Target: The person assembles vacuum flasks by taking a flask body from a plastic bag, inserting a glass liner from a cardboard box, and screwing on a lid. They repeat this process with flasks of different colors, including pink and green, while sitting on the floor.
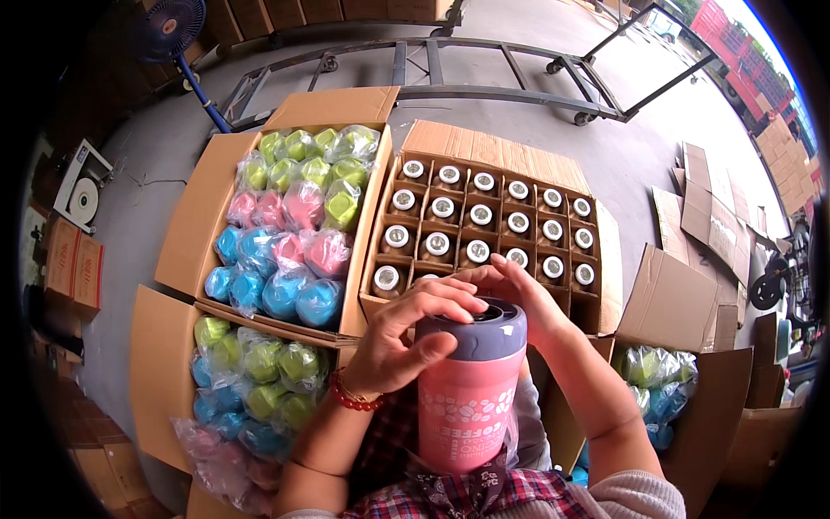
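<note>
Pink plastic cup w/ grey-lilac screw lid [471, 394] stands upright, long axis vertical, just in front of the divided cardboard carton of capped brown jars [484, 221], held close to the chest. Both hands on the lid: left hand [406, 333] curled over lid's left rim, right hand [519, 294] cupping its far/right side, approx. equally near. Cup body: white flower print, smooth, glossy.
</note>
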The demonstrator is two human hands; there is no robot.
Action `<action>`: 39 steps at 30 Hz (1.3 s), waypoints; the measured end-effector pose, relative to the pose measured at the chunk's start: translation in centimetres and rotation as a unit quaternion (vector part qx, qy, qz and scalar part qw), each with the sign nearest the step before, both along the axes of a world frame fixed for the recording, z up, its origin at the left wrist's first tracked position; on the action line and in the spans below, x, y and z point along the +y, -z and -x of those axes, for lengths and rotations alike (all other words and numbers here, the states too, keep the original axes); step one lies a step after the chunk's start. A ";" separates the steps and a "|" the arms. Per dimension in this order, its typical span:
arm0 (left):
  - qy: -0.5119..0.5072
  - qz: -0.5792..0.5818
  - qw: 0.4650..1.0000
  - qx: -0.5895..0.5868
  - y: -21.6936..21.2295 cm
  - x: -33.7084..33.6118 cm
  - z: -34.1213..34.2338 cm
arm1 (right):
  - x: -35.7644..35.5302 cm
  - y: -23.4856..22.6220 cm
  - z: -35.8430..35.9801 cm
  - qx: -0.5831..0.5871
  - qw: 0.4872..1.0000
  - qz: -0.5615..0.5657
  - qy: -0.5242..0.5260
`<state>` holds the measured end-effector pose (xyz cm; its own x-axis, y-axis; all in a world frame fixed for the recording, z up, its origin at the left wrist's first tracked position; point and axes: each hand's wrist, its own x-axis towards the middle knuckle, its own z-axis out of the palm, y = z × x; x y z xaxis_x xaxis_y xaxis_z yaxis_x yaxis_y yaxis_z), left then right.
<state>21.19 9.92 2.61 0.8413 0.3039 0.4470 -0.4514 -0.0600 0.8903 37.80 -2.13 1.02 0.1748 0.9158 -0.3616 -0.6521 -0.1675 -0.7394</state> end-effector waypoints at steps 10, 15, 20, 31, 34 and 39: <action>-0.049 0.044 0.998 -0.023 2.1 -1.6 1.5 | -1.0 -0.5 0.6 -0.148 0.976 -0.114 -0.116; 0.008 -0.024 0.996 -0.085 -2.6 -3.7 1.8 | -3.3 -10.3 -1.2 -0.442 0.832 -0.179 -0.282; 0.205 0.200 0.945 -0.155 -3.3 -5.9 1.3 | -5.9 -19.5 3.1 -0.698 0.585 -0.263 -0.318; 0.405 0.248 0.870 -0.135 -5.6 -11.6 2.0 | -11.3 -23.8 10.4 -0.795 0.297 -0.314 -0.426; 0.327 0.168 0.923 -0.111 -6.2 -10.9 3.6 | -11.7 -23.1 11.1 -0.830 0.281 -0.300 -0.377; 0.074 0.101 0.989 -0.079 -6.1 -11.6 4.8 | -12.1 -21.1 10.9 -0.860 0.380 -0.158 -0.301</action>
<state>16.42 -1.70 8.72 0.8071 0.2796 0.5201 -0.5772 0.1878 0.7947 26.90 -14.20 22.16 -0.3719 0.9273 -0.0425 0.9282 0.3708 -0.0305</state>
